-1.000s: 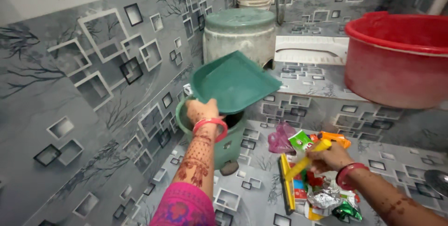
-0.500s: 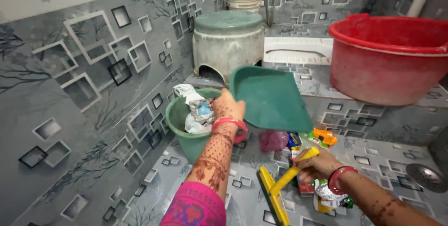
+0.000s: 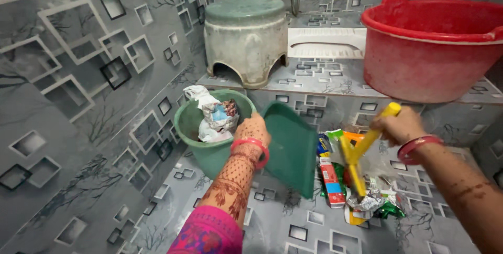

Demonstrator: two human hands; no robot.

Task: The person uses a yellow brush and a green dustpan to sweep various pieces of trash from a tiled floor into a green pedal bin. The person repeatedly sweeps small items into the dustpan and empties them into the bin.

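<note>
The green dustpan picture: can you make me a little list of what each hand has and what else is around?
left hand: grips the green dustpan, tilted on edge beside the green bin
right hand: holds the yellow wiper by its handle, above the wrappers
green bin: on the floor by the wall, stuffed with crumpled paper and packets
wrappers: heap of colourful packets and foil on the tiled floor
red tub: on the raised step
stool: pale green, on the step beside the tub
</note>
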